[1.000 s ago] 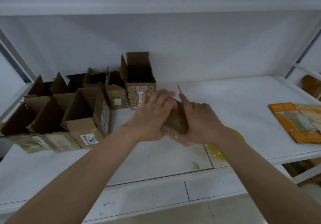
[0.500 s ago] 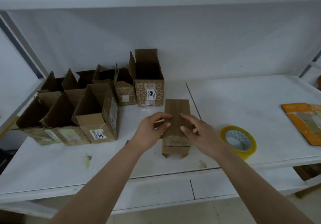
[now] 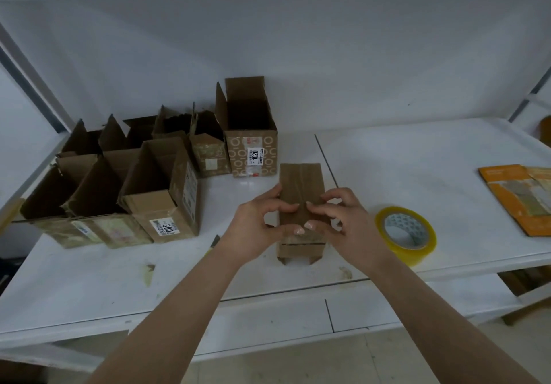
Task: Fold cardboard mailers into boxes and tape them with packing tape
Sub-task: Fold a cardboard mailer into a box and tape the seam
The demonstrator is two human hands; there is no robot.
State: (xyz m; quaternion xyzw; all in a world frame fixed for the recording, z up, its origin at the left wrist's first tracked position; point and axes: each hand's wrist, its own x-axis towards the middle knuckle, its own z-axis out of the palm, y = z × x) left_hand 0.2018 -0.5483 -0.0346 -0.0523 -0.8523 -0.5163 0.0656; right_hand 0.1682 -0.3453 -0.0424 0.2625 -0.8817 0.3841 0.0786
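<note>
Now set down at counter (image 3: 417, 157) centre, small box (image 3: 301, 186) pinched by left hand (image 3: 262, 222) and right hand (image 3: 343, 222), no longer lifted; seam pressed flat. Tape roll (image 3: 405, 234) at 3 o'clock; finished boxes (image 3: 167, 192) at 10 o'clock

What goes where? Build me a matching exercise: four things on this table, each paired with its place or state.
Things:
1. tape roll
2. box under the hands
3. box labelled 1020
4. orange mailers

Descriptions:
A. far right edge, lying flat
B. held by left hand and right hand
C. upright, top flaps open
D. lying flat just right of the right hand

Pairs: 1-D, 2-B, 3-C, 4-A
</note>
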